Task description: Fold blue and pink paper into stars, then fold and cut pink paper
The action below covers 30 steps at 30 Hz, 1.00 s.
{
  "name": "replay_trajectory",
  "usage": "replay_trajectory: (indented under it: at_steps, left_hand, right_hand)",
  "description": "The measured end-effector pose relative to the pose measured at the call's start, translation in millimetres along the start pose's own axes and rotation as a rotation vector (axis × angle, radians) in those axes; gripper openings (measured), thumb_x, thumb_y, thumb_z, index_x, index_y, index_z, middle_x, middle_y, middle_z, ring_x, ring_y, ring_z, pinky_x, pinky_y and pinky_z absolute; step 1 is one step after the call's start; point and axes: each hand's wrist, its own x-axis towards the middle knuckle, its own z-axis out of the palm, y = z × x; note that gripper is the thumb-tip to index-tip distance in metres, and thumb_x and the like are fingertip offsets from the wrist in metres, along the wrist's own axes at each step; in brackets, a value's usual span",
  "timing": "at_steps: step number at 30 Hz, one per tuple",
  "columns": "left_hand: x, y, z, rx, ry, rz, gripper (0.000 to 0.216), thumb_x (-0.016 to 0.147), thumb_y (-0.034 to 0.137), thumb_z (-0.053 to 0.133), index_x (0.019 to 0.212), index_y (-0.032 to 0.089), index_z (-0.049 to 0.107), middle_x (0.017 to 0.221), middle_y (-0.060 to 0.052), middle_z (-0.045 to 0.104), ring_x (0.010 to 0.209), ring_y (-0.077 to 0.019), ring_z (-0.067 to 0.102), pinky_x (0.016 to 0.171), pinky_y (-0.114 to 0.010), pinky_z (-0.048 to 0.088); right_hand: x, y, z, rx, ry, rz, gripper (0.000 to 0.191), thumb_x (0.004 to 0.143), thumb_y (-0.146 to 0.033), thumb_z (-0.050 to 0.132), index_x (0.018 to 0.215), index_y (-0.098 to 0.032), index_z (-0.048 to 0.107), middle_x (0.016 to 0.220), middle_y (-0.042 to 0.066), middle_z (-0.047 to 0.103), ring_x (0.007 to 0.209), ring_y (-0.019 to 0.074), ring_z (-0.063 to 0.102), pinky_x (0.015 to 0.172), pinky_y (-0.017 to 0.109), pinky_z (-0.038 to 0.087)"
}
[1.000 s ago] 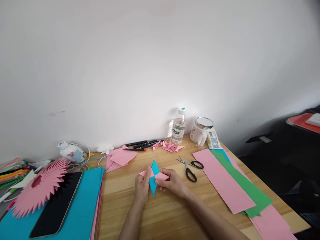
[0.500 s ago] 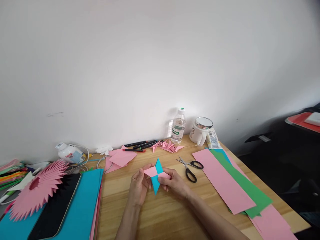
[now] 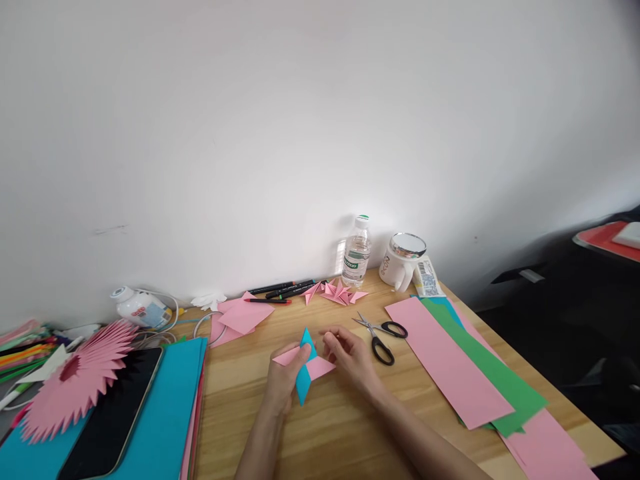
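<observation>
One four-pointed paper star (image 3: 318,366), blue at 12 and 6 o'clock and pink at 3 and 9, is held at the near middle of the desk (image 3: 320,440). The left hand (image 3: 281,377) pinches it, thumb laid over the 9 o'clock side near the centre. The right hand (image 3: 353,357) holds nothing; its fingers curl loosely just beyond the 3 o'clock point, and whether they brush that tip I cannot tell.

To handle it well, I would keep the left pinch firm near the centre, where the colours cross, and touch the points lightly, since thin tips probably bend easily.

At 2 o'clock lie the scissors (image 3: 379,333), blades parted, near the right hand; a wide sweep that way could knock them. Folded pink pieces (image 3: 339,292) sit towards 1 o'clock, with a bottle (image 3: 355,261) just behind. Pens (image 3: 290,291) lie at 12, pink sheets (image 3: 247,315) at 10 to 11. A long pink strip (image 3: 445,360) at 3 and the phone (image 3: 117,407) near 8 flank the work.
</observation>
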Motion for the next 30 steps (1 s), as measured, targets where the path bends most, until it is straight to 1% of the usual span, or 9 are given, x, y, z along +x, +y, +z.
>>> replay_trajectory:
  at_steps: [2,5,9,14,16,19,21,26,30]
  left_hand:
    - [-1.8,1.1,1.1,0.034,-0.062,-0.034,0.033,0.061,0.042,0.075,0.071,0.011,0.071,0.061,-0.005,0.065,0.059,-0.0155,0.057,0.057,-0.024,0.044]
    - [-4.1,0.4,2.2,0.043,-0.141,-0.060,0.035,0.062,0.044,0.074,0.065,0.010,0.070,0.057,-0.005,0.062,0.055,-0.0140,0.054,0.054,-0.024,0.042]
    - [-2.7,-6.8,0.0,0.039,-0.106,-0.079,0.035,0.059,0.044,0.075,0.060,0.009,0.068,0.053,-0.004,0.060,0.050,-0.0122,0.050,0.049,-0.023,0.038]
    - [-1.2,-6.5,-0.1,-0.001,-0.107,-0.109,0.037,0.057,0.045,0.076,0.057,0.010,0.065,0.052,-0.004,0.060,0.049,-0.0131,0.052,0.049,-0.024,0.040]
    - [-3.5,-1.3,1.9,-0.019,-0.143,-0.163,0.037,0.056,0.045,0.076,0.058,0.010,0.065,0.053,-0.006,0.062,0.050,-0.0152,0.055,0.050,-0.025,0.042]
    - [-8.2,6.5,4.9,-0.066,-0.215,-0.236,0.037,0.055,0.045,0.077,0.059,0.011,0.064,0.053,-0.008,0.064,0.050,-0.0168,0.058,0.050,-0.026,0.043]
    - [-10.3,9.2,6.2,-0.083,-0.250,-0.261,0.037,0.054,0.045,0.078,0.057,0.011,0.064,0.051,-0.008,0.064,0.047,-0.0158,0.057,0.048,-0.025,0.043]
    - [-10.2,7.8,6.4,-0.063,-0.229,-0.216,0.036,0.056,0.044,0.077,0.056,0.010,0.065,0.050,-0.007,0.063,0.044,-0.0145,0.055,0.048,-0.025,0.042]
    - [-7.4,3.1,4.5,-0.071,-0.245,-0.214,0.036,0.055,0.043,0.078,0.058,0.010,0.066,0.052,-0.009,0.065,0.046,-0.0169,0.058,0.046,-0.025,0.042]
  right_hand:
    - [2.0,2.6,-1.8,0.042,0.043,-0.038,0.039,0.079,-0.051,0.057,0.095,-0.017,0.068,0.075,0.002,0.055,0.056,0.0109,0.051,0.049,0.024,0.044]
    - [1.3,5.3,-0.4,0.113,-0.011,-0.068,0.030,0.079,-0.045,0.059,0.091,-0.019,0.071,0.080,0.003,0.053,0.053,0.0082,0.049,0.044,0.023,0.042]
    - [-1.2,7.7,4.3,0.160,-0.054,-0.052,0.028,0.078,-0.042,0.062,0.084,-0.018,0.072,0.078,0.002,0.052,0.049,0.0068,0.047,0.041,0.022,0.040]
    - [0.8,10.6,1.5,0.368,-0.062,0.088,0.035,0.074,-0.041,0.068,0.100,-0.017,0.068,0.068,-0.001,0.056,0.048,0.0063,0.047,0.043,0.020,0.039]
    - [1.4,9.2,-2.2,0.453,-0.139,0.176,0.032,0.073,-0.039,0.070,0.096,-0.016,0.068,0.061,-0.002,0.056,0.044,0.0059,0.048,0.042,0.019,0.039]
    - [1.1,4.2,-7.0,0.584,-0.268,0.313,0.027,0.069,-0.038,0.074,0.082,-0.014,0.067,0.054,-0.003,0.056,0.040,0.0056,0.048,0.040,0.017,0.038]
    - [0.9,1.3,-8.4,0.653,-0.306,0.375,0.029,0.065,-0.038,0.077,0.076,-0.014,0.066,0.051,-0.003,0.055,0.039,0.0052,0.047,0.038,0.016,0.038]
    - [2.0,1.4,-7.7,0.652,-0.296,0.381,0.030,0.064,-0.037,0.079,0.072,-0.012,0.064,0.049,-0.004,0.054,0.036,0.0058,0.047,0.036,0.017,0.041]
    - [3.4,2.2,-8.3,0.637,-0.334,0.367,0.032,0.066,-0.041,0.076,0.077,-0.012,0.065,0.049,-0.004,0.055,0.036,0.0057,0.048,0.036,0.017,0.043]
